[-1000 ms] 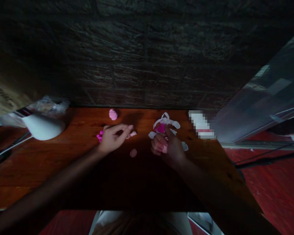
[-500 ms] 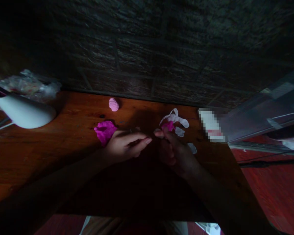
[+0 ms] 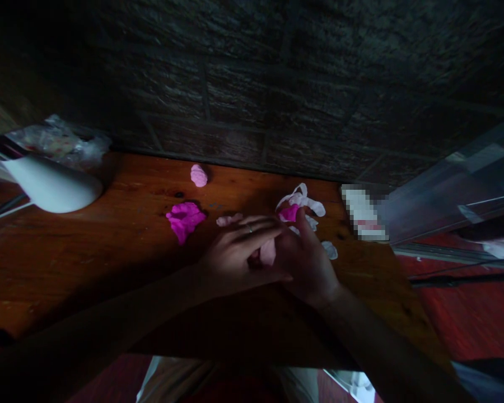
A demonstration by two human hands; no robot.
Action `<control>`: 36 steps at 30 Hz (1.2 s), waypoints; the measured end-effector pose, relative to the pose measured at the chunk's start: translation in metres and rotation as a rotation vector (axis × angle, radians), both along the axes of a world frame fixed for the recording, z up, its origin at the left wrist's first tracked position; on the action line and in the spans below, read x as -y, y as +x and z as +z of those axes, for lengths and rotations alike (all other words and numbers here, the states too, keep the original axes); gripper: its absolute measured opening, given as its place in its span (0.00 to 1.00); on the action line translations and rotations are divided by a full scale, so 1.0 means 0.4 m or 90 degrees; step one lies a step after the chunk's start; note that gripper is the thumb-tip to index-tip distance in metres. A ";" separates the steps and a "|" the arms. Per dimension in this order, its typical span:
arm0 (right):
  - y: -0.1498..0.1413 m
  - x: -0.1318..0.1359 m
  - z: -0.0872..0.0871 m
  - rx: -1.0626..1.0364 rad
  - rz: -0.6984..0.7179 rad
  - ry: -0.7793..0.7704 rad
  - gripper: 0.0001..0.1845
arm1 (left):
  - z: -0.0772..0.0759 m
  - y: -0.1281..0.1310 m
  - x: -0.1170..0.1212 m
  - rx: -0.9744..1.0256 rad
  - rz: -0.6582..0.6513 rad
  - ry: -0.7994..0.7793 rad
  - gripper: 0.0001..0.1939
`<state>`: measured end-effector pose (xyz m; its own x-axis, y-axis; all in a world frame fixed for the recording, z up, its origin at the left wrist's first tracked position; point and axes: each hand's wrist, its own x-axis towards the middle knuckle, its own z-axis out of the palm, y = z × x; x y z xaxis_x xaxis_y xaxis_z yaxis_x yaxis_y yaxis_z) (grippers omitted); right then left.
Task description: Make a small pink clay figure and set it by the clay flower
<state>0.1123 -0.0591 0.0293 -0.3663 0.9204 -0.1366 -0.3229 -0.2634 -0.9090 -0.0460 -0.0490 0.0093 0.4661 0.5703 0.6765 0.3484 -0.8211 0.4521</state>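
Note:
Near the middle of the wooden table (image 3: 143, 235), my two hands meet around a piece of light pink clay (image 3: 267, 253). My left hand (image 3: 239, 252), a ring on one finger, curves over it with fingers and thumb closing toward the other hand. My right hand (image 3: 308, 266) presses against it from the right, thumb raised; its other fingers are mostly hidden. Just beyond the left hand lies a small lump of pale pink clay (image 3: 227, 220). A flattened magenta clay piece (image 3: 185, 220) is to the left, and a rounded pink clay ball (image 3: 199, 175) farther back.
Behind the right hand are a magenta clay bit (image 3: 289, 212), white looped strips (image 3: 303, 198) and a pale flat piece (image 3: 330, 249). A blurred-out white box (image 3: 363, 212) stands at the right. A white tapered object (image 3: 54, 182) and crumpled plastic (image 3: 67, 143) sit left, below a brick wall.
My hands were apart, the right one with light pink clay in it; they have come together around the clay. The left hand moved right, uncovering the magenta piece. The view has shifted.

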 end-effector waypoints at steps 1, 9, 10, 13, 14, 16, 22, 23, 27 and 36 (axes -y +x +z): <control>-0.002 0.003 0.005 -0.009 0.018 -0.010 0.34 | -0.006 0.003 0.000 -0.016 -0.004 -0.012 0.30; -0.003 0.011 -0.002 -0.152 0.100 -0.107 0.22 | 0.004 -0.027 -0.013 -0.097 0.039 0.011 0.33; -0.001 0.011 -0.007 -0.156 0.108 -0.104 0.21 | 0.005 -0.031 -0.015 -0.097 0.034 0.026 0.31; 0.003 0.010 -0.021 -0.159 0.095 -0.087 0.17 | 0.000 -0.039 -0.022 -0.091 0.030 0.083 0.23; 0.003 0.011 -0.025 -0.162 0.080 -0.086 0.16 | -0.003 -0.041 -0.024 -0.088 0.027 0.105 0.19; 0.004 0.013 -0.031 -0.173 0.058 -0.093 0.16 | -0.006 -0.045 -0.024 -0.085 0.004 0.126 0.12; 0.015 0.019 -0.038 -0.145 0.117 -0.063 0.16 | 0.005 -0.062 -0.023 0.039 0.006 0.040 0.15; 0.018 0.018 -0.039 -0.130 0.120 -0.059 0.15 | 0.006 -0.064 -0.025 0.048 0.011 0.011 0.18; 0.025 0.012 -0.039 -0.090 0.100 -0.056 0.16 | 0.002 -0.064 -0.030 0.033 -0.022 -0.146 0.36; 0.023 0.014 -0.043 -0.108 0.091 -0.063 0.13 | -0.009 -0.053 -0.025 0.017 -0.019 -0.278 0.37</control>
